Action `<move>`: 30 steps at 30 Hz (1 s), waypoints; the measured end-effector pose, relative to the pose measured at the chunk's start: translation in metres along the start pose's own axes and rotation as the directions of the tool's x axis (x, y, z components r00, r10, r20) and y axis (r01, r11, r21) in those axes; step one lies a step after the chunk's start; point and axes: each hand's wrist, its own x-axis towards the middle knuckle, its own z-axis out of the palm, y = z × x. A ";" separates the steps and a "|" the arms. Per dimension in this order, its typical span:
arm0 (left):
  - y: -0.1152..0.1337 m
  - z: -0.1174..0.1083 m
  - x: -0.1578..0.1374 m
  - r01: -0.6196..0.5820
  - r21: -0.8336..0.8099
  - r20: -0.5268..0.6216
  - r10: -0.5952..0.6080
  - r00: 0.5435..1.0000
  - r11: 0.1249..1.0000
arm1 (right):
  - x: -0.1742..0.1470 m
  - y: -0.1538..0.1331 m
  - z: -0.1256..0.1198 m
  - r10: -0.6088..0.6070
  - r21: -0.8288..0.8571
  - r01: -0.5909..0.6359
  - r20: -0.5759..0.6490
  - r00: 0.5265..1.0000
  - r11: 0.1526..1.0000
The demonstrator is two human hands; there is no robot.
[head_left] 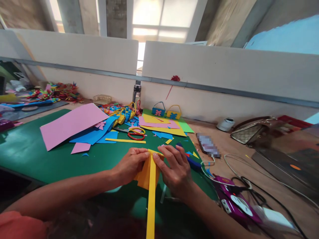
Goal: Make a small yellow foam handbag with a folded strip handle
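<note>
Near the front edge of the green mat, both hands hold a small yellow foam-sheet bag by its upper edge. My left hand pinches the left side, thumb and fingertips closed at the top. From the right, my right hand grips it with the thumb pressed close to the middle. A long yellow strip runs from the bag's top edge down over its face and out of view at the bottom. Just right of my right hand lies a dark blue tool, partly hidden.
Red-and-yellow-handled scissors, a pink sheet and blue sheets lie on the green mat. Finished blue and yellow mini bags stand behind. To the right are a phone, a purple power strip and cables.
</note>
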 end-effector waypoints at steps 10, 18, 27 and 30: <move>-0.002 0.001 -0.001 -0.043 -0.079 -0.008 0.042 0.999 0.996 | -0.006 -0.011 0.002 0.015 -0.032 -0.016 -0.026 1.000 0.999; -0.003 0.001 0.001 0.009 0.008 -0.068 -0.008 0.998 1.000 | -0.006 -0.014 0.003 0.032 -0.017 -0.032 -0.005 0.999 0.999; -0.005 -0.002 0.002 -0.033 0.078 -0.106 0.041 0.994 0.996 | -0.002 -0.021 0.000 -0.050 -0.088 0.051 0.012 0.999 0.995; -0.004 -0.003 -0.001 -0.027 0.087 -0.117 0.038 0.992 0.996 | -0.003 -0.024 -0.001 -0.044 -0.096 0.044 -0.001 0.999 0.994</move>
